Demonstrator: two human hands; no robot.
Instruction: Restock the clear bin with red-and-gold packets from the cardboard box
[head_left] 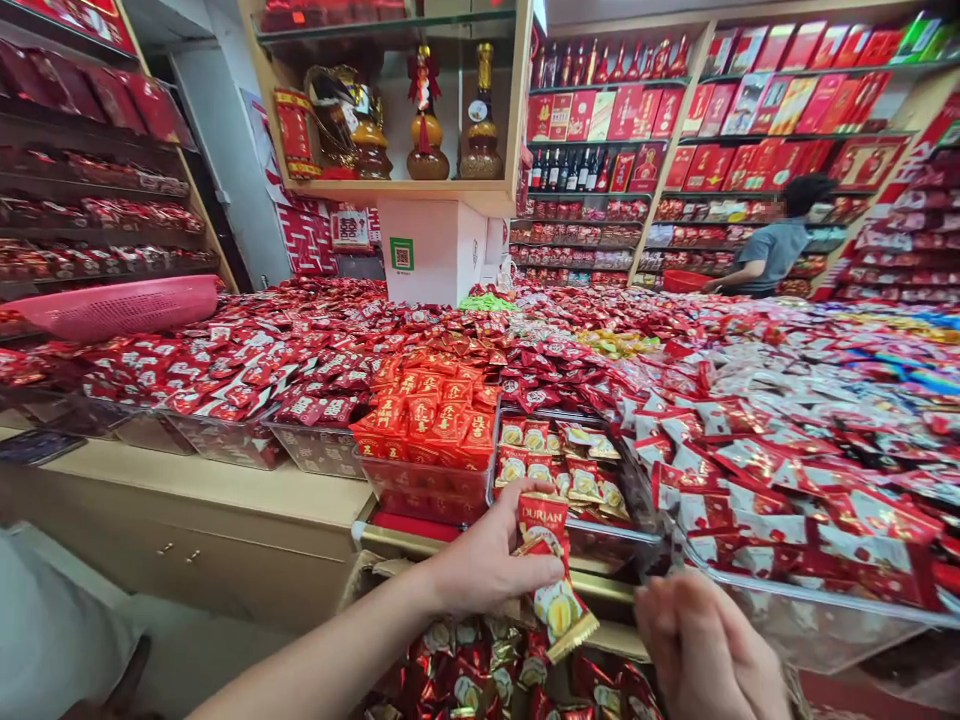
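My left hand (480, 565) grips a small stack of red and gold durian candy packets (551, 570) just in front of a clear bin (600, 540) that holds more of the same packets. My right hand (705, 650) is at the lower right, fingers curled, close to the lower end of the packets; whether it holds anything is hidden. Below both hands lies a box of more red and gold packets (480, 670).
Clear bins heaped with red wrapped sweets (315, 360) cover a wide counter. A pink basket (112, 305) sits at the left. Shelves of red boxes and bottles (600, 120) line the back. Another person in a grey shirt (772, 250) stands at the far right.
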